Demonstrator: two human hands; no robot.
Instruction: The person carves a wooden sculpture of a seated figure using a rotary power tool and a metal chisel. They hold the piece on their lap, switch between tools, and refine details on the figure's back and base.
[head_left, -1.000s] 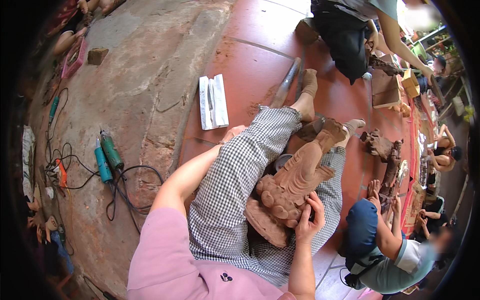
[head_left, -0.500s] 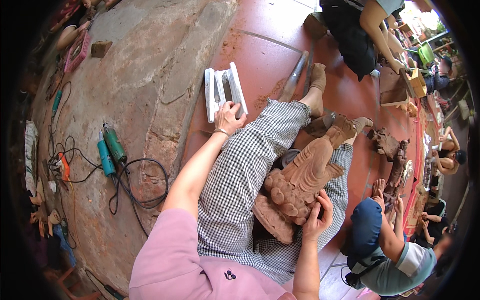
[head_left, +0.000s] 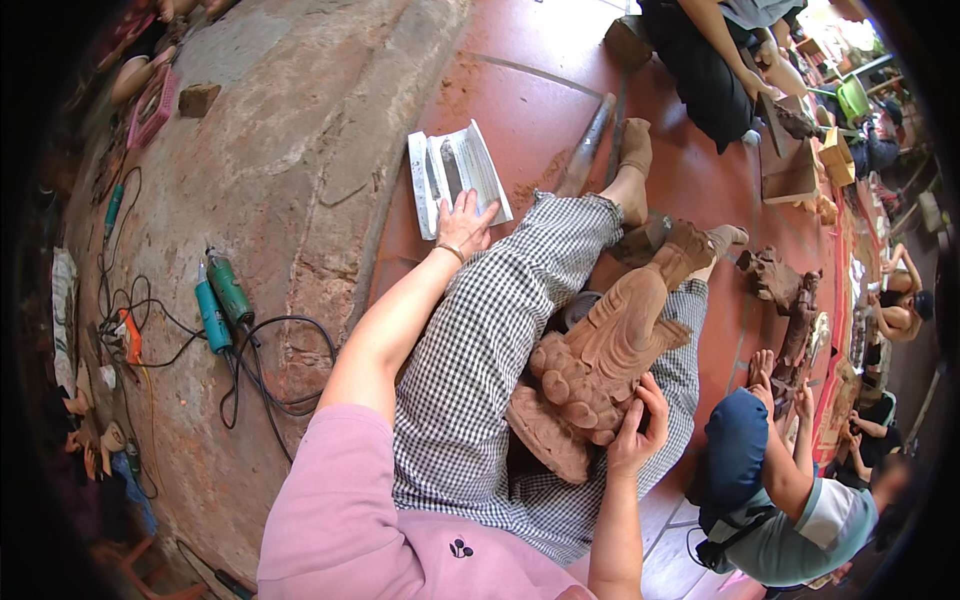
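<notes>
A brown carved figure point(head_left: 615, 345), apparently wood, lies tilted across my lap, its broad lumpy base toward me. My right hand point(head_left: 638, 428) grips the edge of that base, thumb and fingers curled against it. On the tiles beyond my left knee lies a white, open box point(head_left: 458, 175) with a raised flap and something dark grey inside. My left hand point(head_left: 467, 222) reaches over its near edge, fingers spread and touching it; what lies under the fingertips is hidden. Between my legs, a round grey object point(head_left: 580, 308) is partly covered by the carving.
On the concrete ledge at left are two green power tools point(head_left: 222, 300) with looping black cables point(head_left: 325, 345) and an orange tool point(head_left: 130, 337). A long tapered metal-and-wood piece point(head_left: 590, 145) lies by my foot. Dark carved wood point(head_left: 790, 290) and a person in a blue cap point(head_left: 738, 440) are at right.
My left hand has spread its fingers and shifted slightly right on the box. The box's flap has tipped outward, opening wider. My right hand and the carving have hardly moved.
</notes>
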